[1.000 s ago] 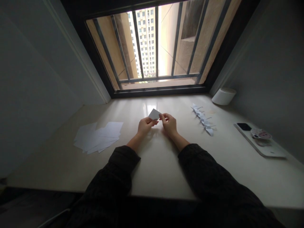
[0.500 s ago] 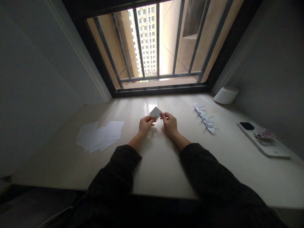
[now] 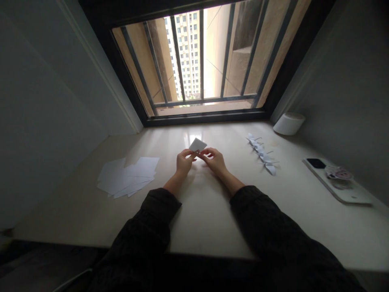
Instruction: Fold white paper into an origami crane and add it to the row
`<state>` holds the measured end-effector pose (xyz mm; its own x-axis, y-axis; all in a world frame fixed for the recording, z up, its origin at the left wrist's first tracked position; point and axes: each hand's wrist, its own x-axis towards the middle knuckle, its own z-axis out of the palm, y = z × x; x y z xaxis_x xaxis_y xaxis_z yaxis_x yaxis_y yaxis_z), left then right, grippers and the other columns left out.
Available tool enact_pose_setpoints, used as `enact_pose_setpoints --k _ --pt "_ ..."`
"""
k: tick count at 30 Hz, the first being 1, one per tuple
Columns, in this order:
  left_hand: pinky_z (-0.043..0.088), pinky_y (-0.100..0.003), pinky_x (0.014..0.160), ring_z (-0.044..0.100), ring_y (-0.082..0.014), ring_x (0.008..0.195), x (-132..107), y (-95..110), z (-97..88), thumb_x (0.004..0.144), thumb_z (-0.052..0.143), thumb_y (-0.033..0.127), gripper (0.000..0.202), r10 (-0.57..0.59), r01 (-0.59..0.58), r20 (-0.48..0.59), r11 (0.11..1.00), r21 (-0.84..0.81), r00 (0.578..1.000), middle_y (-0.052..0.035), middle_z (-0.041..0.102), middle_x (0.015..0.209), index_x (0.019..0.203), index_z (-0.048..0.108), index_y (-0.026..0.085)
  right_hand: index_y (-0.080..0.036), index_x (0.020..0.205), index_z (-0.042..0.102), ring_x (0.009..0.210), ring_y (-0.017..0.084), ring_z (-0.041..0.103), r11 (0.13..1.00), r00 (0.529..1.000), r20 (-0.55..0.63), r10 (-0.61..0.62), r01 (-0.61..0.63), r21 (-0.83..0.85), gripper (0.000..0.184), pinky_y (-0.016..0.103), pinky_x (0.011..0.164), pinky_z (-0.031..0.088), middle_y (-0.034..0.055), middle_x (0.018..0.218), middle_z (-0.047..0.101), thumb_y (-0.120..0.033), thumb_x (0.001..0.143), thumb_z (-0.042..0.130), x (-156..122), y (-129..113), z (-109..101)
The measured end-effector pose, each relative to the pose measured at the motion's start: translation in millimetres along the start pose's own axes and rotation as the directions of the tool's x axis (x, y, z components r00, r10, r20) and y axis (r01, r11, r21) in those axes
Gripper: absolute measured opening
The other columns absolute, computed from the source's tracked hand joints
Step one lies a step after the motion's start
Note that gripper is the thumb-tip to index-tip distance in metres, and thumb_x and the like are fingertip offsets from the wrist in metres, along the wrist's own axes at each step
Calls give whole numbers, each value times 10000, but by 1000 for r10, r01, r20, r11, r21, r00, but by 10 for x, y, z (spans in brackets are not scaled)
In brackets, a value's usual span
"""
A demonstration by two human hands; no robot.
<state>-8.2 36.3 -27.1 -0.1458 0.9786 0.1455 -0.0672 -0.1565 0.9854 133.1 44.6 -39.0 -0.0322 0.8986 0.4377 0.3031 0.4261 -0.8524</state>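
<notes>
A small folded square of white paper (image 3: 197, 144) is held up between my hands, one corner pointing away toward the window. My left hand (image 3: 184, 162) pinches its near left edge. At the near corner, my right hand (image 3: 214, 159) has thumb and forefinger closed on the paper, close to the left fingertips. The fold layers are too small to make out. Off to the right lies a row of several folded paper cranes (image 3: 261, 154). To the left, loose white paper sheets (image 3: 126, 178) overlap in a spread pile.
A phone (image 3: 334, 182) with a round decorated grip lies at the right on the white sill-like tabletop (image 3: 209, 219). In the back right corner stands a white cylinder-like object (image 3: 289, 123). A barred window (image 3: 206, 117) closes off the back, with walls on both sides.
My right thumb and fingers have shifted from the paper's right corner down to its near corner, by the left fingertips. The paper has moved slightly left.
</notes>
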Motion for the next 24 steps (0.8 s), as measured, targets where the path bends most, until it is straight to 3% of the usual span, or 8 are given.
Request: enact_pose_setpoints --k 8,13,19,22,24 --pt "548 -291 630 620 -172 757 -10 24 -18 637 731 458 323 -33 32 38 999 38 999 -47 658 758 720 704 146 -205 694 673 715 198 603 986 990 38 136 -139 92 360 301 573 465 43 747 680 -560 643 682 15 3 6" --pt "535 -274 637 611 -160 765 40 37 -65 647 715 484 355 -31 31 -119 1000 -3 992 -43 661 769 775 701 153 -209 696 681 689 192 597 984 988 66 141 -147 98 339 291 547 451 39 746 678 -539 622 695 0 -15 15" --pt "499 -234 639 609 -168 895 248 64 -316 686 669 488 375 -69 53 -319 997 -60 945 -93 675 973 860 687 157 -195 673 666 650 172 574 983 984 34 175 -176 52 321 289 564 440 35 737 661 -512 633 691 2 46 -3" --pt "493 -234 642 616 -175 918 287 52 -370 701 655 489 394 -43 26 -341 998 -53 939 -108 675 1018 910 674 156 -188 668 638 624 161 562 977 980 7 200 -200 74 335 292 578 440 26 706 645 -522 657 667 17 68 -4" --pt "495 -242 643 623 -184 920 250 42 -327 728 627 503 407 -22 16 -281 1000 -22 959 -108 680 1014 947 666 163 -185 680 620 634 161 564 975 980 -4 200 -198 103 341 299 605 449 25 715 644 -525 676 649 27 73 7"
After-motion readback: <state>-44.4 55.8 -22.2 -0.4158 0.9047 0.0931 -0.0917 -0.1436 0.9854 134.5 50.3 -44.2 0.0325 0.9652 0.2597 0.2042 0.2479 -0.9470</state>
